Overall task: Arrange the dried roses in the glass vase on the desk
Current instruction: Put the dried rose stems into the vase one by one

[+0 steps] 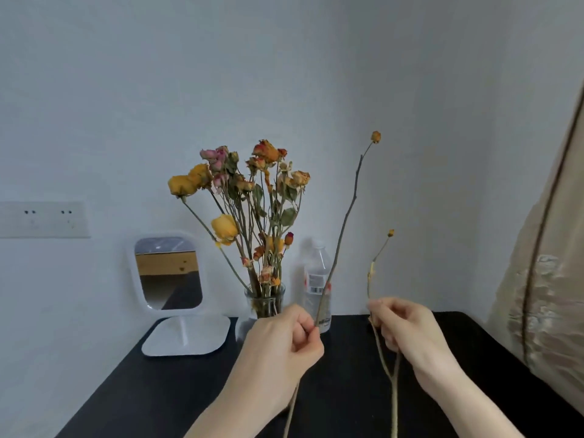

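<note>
Near the front of the black desk [158, 390], pinched between thumb and curled forefinger of the left hand [284, 336]: a long thin stem [344, 222], leaning up and to the right, tipped high above with one small orange-yellow bud. Just to the right, gripped in the curled fingers of the right hand [407, 330]: a shorter forked stem [394, 406], roughly upright, with a tiny yellow bud on its thin upper twig and its lower end running off the bottom of the view. Both stems brown, dry, nearly leafless, held above the desk and apart from each other.

Beyond the left hand, against the far wall [284, 74]: a clear glass vase [265, 303] standing on the desk, packed with dried roses [246, 197] in yellow, orange and pink, one dark red bud low down, shrivelled green leaves, stems fanning outward.

Right of the vase, behind the long stem: a clear plastic bottle [316, 279] with a white label, barcode and red patch visible, writing too blurred to read. Left of the vase: a white-framed mirror [169, 273] on a flat base. Farther left on the wall: a white socket plate [44, 219]. At the right edge: beige fabric [553, 279].
</note>
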The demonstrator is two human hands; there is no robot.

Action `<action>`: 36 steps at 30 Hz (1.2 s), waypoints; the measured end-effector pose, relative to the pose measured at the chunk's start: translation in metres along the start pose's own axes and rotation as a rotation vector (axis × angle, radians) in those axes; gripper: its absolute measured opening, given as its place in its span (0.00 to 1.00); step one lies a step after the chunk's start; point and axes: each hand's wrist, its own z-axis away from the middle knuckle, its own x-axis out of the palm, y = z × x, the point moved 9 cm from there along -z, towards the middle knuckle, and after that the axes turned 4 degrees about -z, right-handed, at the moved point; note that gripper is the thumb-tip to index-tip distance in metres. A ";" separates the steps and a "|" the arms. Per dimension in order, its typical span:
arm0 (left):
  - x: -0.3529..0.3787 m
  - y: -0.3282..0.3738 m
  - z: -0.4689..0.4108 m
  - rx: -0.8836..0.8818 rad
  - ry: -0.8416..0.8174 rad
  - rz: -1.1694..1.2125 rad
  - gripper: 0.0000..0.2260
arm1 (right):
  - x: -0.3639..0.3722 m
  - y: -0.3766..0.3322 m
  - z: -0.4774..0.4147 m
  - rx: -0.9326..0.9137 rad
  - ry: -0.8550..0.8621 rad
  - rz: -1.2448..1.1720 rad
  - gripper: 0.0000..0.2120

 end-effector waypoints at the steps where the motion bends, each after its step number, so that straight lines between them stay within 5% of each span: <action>1: -0.003 -0.003 0.003 -0.001 0.005 0.006 0.11 | 0.007 -0.011 -0.001 -0.029 0.002 -0.017 0.10; 10: -0.025 -0.028 0.026 0.026 0.062 0.016 0.10 | 0.032 -0.113 -0.017 -0.392 0.159 -0.279 0.08; 17: -0.035 -0.041 0.034 0.029 0.091 0.020 0.15 | 0.063 -0.129 -0.019 -0.570 0.150 -0.104 0.06; 36: -0.030 -0.048 0.038 0.040 0.100 0.038 0.16 | 0.105 -0.123 -0.010 -0.690 -0.041 0.019 0.08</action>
